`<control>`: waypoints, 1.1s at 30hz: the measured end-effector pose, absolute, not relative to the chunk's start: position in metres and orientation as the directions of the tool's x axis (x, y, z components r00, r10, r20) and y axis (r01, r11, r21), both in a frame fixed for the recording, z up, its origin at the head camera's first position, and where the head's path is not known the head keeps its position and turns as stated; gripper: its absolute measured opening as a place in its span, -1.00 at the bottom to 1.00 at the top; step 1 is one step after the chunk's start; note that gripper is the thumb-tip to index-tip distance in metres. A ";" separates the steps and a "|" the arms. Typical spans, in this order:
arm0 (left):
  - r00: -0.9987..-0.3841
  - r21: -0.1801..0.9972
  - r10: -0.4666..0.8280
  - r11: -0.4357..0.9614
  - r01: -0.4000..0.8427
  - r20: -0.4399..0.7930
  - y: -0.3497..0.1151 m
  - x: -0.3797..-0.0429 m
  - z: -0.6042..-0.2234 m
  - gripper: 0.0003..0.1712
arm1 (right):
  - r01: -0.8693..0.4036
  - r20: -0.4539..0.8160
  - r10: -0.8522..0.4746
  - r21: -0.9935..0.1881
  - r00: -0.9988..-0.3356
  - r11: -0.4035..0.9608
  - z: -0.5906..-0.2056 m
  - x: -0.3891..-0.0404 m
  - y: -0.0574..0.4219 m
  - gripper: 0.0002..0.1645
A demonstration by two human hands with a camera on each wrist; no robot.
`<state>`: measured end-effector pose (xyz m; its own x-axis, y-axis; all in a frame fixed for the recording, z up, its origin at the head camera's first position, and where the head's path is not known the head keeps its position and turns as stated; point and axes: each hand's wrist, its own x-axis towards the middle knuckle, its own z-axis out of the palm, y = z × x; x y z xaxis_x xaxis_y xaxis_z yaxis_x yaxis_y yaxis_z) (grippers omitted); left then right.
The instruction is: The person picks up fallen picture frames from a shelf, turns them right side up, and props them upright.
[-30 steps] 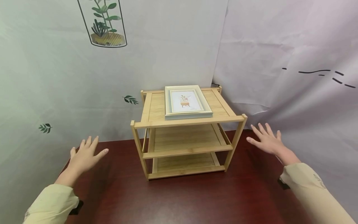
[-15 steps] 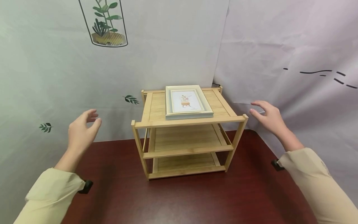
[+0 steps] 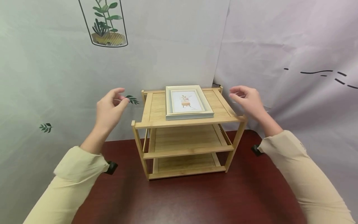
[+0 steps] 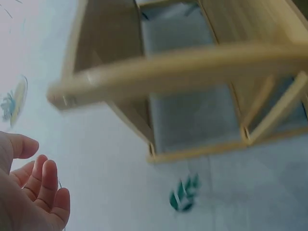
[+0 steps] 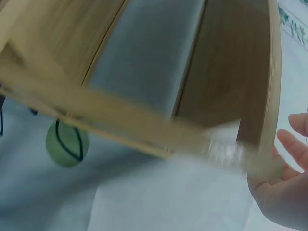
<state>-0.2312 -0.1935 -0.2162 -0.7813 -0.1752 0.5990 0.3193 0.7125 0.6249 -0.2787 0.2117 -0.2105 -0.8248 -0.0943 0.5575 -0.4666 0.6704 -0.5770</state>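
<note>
- Down in front, the dark red tabletop (image 3: 181,199), pale sleeves (image 3: 75,179) stretched over it.
- Here's the left hand (image 3: 107,107) hovering off the left edge of the top shelf (image 3: 156,107), and the right hand (image 3: 249,101) just beyond the right edge, fingers loosely bent, nothing held; whether the right one brushes the wooden rack (image 3: 187,152), I can't tell.
- And the picture frame (image 3: 186,102), flat on that top shelf, near side close to the front edge.
- For a clean two-handed hold, I'd say: square up opposite its sides, pinch evenly, keep it level.
- Behind it all, printed pale cloth (image 3: 179,46).
</note>
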 end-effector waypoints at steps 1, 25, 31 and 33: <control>-0.788 0.630 -0.164 0.703 0.329 0.594 -0.188 -0.233 -0.214 -0.59 | -0.461 0.549 -0.092 -0.587 -0.831 0.665 -0.210 -0.280 0.207 -0.66; -0.971 0.737 0.013 0.649 0.190 0.238 -0.116 -0.276 -0.215 -0.39 | -0.310 0.281 -0.150 -0.711 -0.948 0.631 -0.219 -0.314 0.148 -0.56; -0.972 0.691 0.032 0.698 0.188 0.232 -0.110 -0.282 -0.219 -0.45 | -0.287 0.267 -0.133 -0.696 -0.954 0.658 -0.222 -0.317 0.145 -0.57; -0.969 0.676 0.041 0.710 0.199 0.243 -0.109 -0.283 -0.220 -0.48 | -0.288 0.268 -0.137 -0.683 -0.954 0.671 -0.222 -0.316 0.145 -0.57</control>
<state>-0.2833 -0.1089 -0.2201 -0.9692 0.0413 0.2427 0.1995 0.7096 0.6757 -0.3162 0.1448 -0.2217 -0.9537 -0.1370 0.2676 -0.2881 0.6710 -0.6832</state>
